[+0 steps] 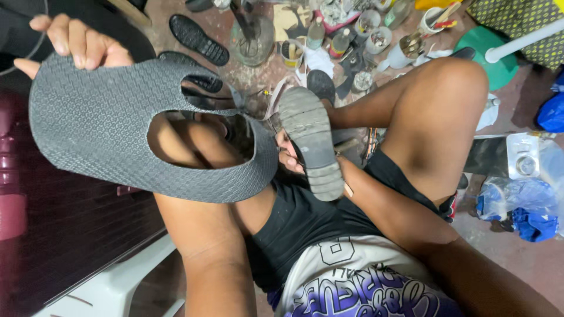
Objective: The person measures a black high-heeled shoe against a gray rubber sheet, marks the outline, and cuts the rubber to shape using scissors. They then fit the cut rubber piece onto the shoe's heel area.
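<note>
Fingers (79, 44) of my left hand (70, 47) pinched the rubber sheet (94, 126) at ten o'clock; floppy, light, best gripped by edges. Right hand (288, 155) clasped the shoe (311, 141).

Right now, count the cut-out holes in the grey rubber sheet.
2. The large hole is in the middle of the grey rubber sheet, a leg visible through it; the small hole is above it, near the top edge. None looks hidden.

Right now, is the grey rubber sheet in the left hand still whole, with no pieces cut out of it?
No: the grey rubber sheet held up by the left hand has a large sole-shaped hole and a smaller cutout in it.
</note>
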